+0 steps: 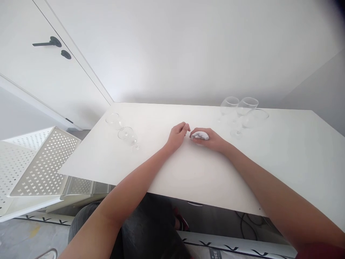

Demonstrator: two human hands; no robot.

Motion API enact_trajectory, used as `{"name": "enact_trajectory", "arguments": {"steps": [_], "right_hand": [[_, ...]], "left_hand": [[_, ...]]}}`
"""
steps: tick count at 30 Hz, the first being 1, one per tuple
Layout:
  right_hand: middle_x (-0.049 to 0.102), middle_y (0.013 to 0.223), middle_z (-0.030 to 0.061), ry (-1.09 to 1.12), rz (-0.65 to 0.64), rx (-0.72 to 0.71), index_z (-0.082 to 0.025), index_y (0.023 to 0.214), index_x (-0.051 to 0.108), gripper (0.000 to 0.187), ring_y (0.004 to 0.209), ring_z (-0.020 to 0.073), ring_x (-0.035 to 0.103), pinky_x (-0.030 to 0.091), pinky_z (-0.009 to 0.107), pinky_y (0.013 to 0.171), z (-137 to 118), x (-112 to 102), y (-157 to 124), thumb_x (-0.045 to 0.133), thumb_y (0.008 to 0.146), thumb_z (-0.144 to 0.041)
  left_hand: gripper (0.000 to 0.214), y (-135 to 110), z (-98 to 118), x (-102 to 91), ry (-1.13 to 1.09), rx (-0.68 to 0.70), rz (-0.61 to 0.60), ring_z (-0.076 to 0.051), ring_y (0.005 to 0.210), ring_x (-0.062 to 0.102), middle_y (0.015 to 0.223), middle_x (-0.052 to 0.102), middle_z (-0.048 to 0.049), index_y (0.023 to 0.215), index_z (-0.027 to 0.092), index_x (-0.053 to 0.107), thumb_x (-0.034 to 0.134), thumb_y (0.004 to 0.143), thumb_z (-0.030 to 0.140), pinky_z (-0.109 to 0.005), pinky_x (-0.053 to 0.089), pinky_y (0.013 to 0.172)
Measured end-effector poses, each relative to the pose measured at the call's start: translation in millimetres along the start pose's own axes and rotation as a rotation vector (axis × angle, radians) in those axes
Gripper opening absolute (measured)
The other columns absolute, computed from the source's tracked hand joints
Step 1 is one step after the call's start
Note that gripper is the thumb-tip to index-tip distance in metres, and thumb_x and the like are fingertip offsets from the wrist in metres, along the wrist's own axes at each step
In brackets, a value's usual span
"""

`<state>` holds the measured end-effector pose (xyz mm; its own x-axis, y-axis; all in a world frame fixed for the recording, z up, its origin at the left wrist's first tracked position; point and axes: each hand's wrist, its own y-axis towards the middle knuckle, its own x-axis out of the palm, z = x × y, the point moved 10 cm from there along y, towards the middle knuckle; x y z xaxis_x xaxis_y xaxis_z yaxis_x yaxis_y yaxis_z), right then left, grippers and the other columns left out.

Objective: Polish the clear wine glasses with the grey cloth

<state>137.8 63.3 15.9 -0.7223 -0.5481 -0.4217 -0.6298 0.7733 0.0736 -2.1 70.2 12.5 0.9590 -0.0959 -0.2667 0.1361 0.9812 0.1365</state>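
Both my hands rest near the middle of a white table (283,158). My right hand (208,138) is closed around a small crumpled white cloth (199,135), pressed against the tabletop. My left hand (178,135) lies just to its left, fingers curled loosely inward with nothing visible in them, fingertips almost touching the cloth. Two clear stemmed glasses (126,135) stand to the left of my hands. Three clear wine glasses (244,113) stand at the back right.
A white perforated metal rack (40,162) stands to the left of the table, below its level. A white door with a black handle (48,42) is at the far left. A plain white wall runs behind the table. Cables (245,221) hang under the table's front edge.
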Motion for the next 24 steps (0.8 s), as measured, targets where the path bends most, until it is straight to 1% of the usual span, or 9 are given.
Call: {"name": "enact_trajectory", "arguments": {"steps": [2, 5, 9, 13, 17, 19, 21, 22, 24], "right_hand": [[0.07, 0.094, 0.0025, 0.087, 0.005, 0.02, -0.023, 0.1, 0.074, 0.037, 0.072, 0.0167, 0.055, 0.047, 0.034, 0.068, 2.9, -3.1, -0.1, 0.075, 0.094, -0.06], [0.072, 0.103, 0.0036, 0.255, 0.042, 0.014, -0.026, 0.105, 0.075, 0.038, 0.077, 0.0186, 0.06, 0.052, 0.035, 0.069, 5.9, -8.1, -1.2, 0.077, 0.091, -0.062], [0.07, 0.104, 0.0043, 0.453, 0.092, 0.016, -0.028, 0.109, 0.074, 0.039, 0.08, 0.0196, 0.064, 0.057, 0.035, 0.07, 13.1, -12.5, -2.6, 0.075, 0.093, -0.063], [0.067, 0.101, 0.0065, 0.511, 0.066, 0.048, -0.024, 0.106, 0.077, 0.04, 0.08, 0.0179, 0.062, 0.06, 0.031, 0.068, 18.6, -9.0, -2.4, 0.079, 0.092, -0.062], [0.069, 0.098, 0.0069, 0.482, 0.031, 0.107, -0.022, 0.105, 0.08, 0.042, 0.08, 0.0174, 0.065, 0.06, 0.026, 0.063, 29.4, -4.6, -1.3, 0.084, 0.089, -0.061], [0.071, 0.094, 0.0059, 0.477, 0.036, 0.112, -0.023, 0.105, 0.081, 0.042, 0.078, 0.0173, 0.067, 0.059, 0.026, 0.062, 35.4, -4.8, 0.2, 0.086, 0.088, -0.06], [0.073, 0.091, 0.0052, 0.48, 0.057, 0.102, -0.022, 0.104, 0.081, 0.042, 0.075, 0.0172, 0.068, 0.059, 0.026, 0.061, 39.8, -6.5, 2.1, 0.088, 0.086, -0.06], [0.073, 0.09, 0.005, 0.483, 0.07, 0.099, -0.022, 0.103, 0.082, 0.042, 0.074, 0.0171, 0.068, 0.059, 0.026, 0.061, 41.3, -7.7, 2.9, 0.089, 0.084, -0.059], [0.075, 0.089, 0.0048, 0.487, 0.093, 0.095, -0.022, 0.102, 0.082, 0.041, 0.074, 0.0164, 0.069, 0.059, 0.025, 0.064, 42.3, -10.0, 4.0, 0.092, 0.083, -0.057]], "left_hand": [[0.041, -3.5, -0.7, 1.8, 0.057, 0.005, 0.008, -0.015, 0.071, 0.042, 0.072, 0.046, 0.002, 0.082, 0.023, 0.057, 0.048, 0.107, 0.053, -0.032, 0.037, 0.071], [0.035, -13.3, -0.5, 5.5, 0.133, -0.011, 0.017, -0.015, 0.071, 0.04, 0.072, 0.047, 0.0023, 0.079, 0.022, 0.051, 0.05, 0.106, 0.044, -0.032, 0.035, 0.07], [0.032, -37.5, 2.1, 4.8, 0.241, -0.042, 0.012, -0.015, 0.07, 0.041, 0.072, 0.049, 0.0027, 0.077, 0.022, 0.044, 0.052, 0.104, 0.038, -0.032, 0.034, 0.068], [0.027, -76.6, 4.2, -12.0, 0.335, -0.029, 0.003, -0.014, 0.071, 0.045, 0.076, 0.053, 0.0018, 0.08, 0.022, 0.048, 0.051, 0.104, 0.033, -0.031, 0.038, 0.071], [0.027, -130.2, 14.0, -37.9, 0.411, 0.007, 0.055, -0.015, 0.075, 0.054, 0.081, 0.059, -0.0001, 0.085, 0.022, 0.054, 0.049, 0.108, 0.034, -0.03, 0.045, 0.073], [0.024, -165.4, 37.7, -53.0, 0.42, 0.093, 0.167, -0.015, 0.075, 0.057, 0.079, 0.062, -0.0012, 0.086, 0.022, 0.059, 0.05, 0.108, 0.031, -0.031, 0.049, 0.073], [0.019, -208.1, 72.2, -64.7, 0.379, 0.199, 0.281, -0.016, 0.07, 0.061, 0.075, 0.064, -0.0011, 0.086, 0.025, 0.064, 0.056, 0.103, 0.024, -0.032, 0.053, 0.068], [0.014, -231.1, 91.9, -67.6, 0.341, 0.261, 0.313, -0.017, 0.067, 0.064, 0.075, 0.067, -0.0006, 0.09, 0.028, 0.07, 0.06, 0.098, 0.022, -0.034, 0.055, 0.063], [0.017, -279.4, 130.0, -77.5, 0.271, 0.362, 0.422, -0.023, 0.06, 0.066, 0.069, 0.068, 0.0018, 0.09, 0.039, 0.079, 0.07, 0.082, 0.027, -0.042, 0.056, 0.055]]}}
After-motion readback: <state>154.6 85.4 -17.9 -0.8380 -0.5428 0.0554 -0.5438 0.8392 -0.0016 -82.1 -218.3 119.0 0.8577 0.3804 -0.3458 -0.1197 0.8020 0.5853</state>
